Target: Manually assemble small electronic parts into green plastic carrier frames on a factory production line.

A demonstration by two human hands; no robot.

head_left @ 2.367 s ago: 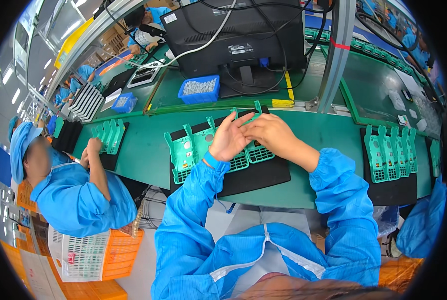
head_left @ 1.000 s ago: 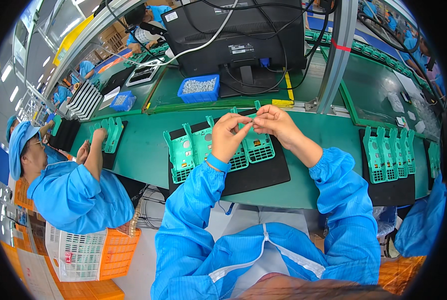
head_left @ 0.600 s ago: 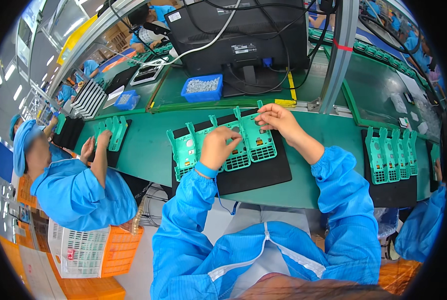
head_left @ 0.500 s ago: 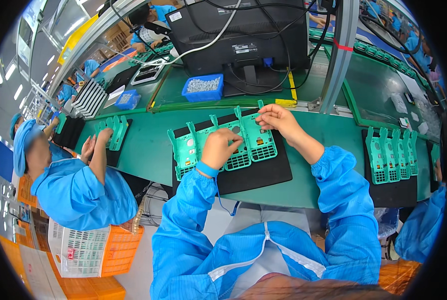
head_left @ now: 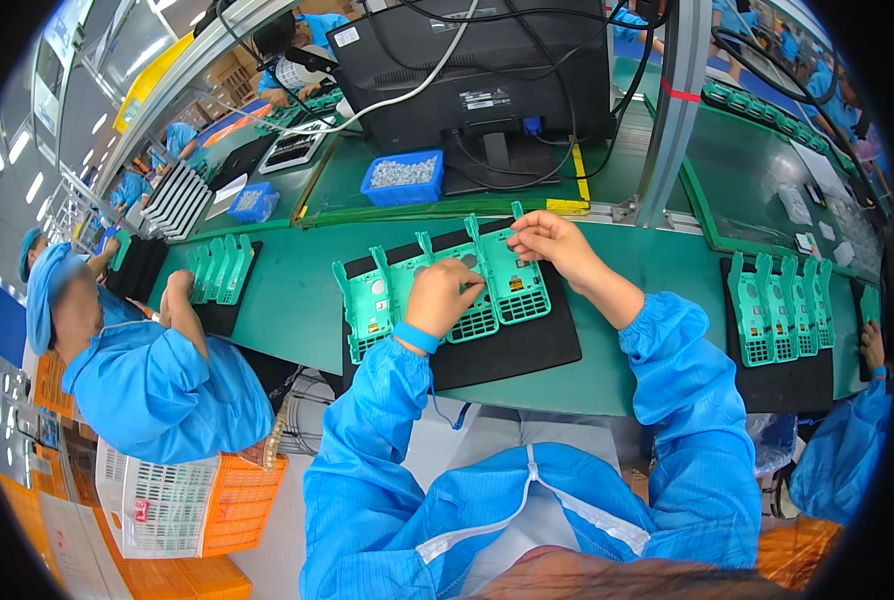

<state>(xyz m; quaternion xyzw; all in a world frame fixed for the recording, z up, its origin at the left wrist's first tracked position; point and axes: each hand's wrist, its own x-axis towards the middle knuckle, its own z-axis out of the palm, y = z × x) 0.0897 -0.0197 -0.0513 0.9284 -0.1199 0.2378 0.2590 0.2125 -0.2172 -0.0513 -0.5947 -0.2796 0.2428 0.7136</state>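
Several green plastic housings (head_left: 518, 290) stand side by side on a black mat (head_left: 507, 362) in front of me. Each has a grid of square openings at its near end and a raised tab at the far end. Over the middle housings, my left hand (head_left: 445, 298) is closed in a pinch, a blue band around its wrist. My right hand (head_left: 557, 248) pinches at the far end of the rightmost housing, beside its tab. Whatever lies between the fingertips of either hand is too small to make out.
Beyond the mat stand a blue bin (head_left: 404, 178) of small pale parts and a black monitor (head_left: 477, 85) with hanging cables. A metal post (head_left: 675, 120) rises at the right. More green housings (head_left: 782, 310) sit on another mat. A co-worker (head_left: 157, 370) works at the left.
My hands stay nearly where they were, and the view has shifted slightly. At the left, the co-worker's hands have drawn back from their housings. A person's hand has appeared at the far right.
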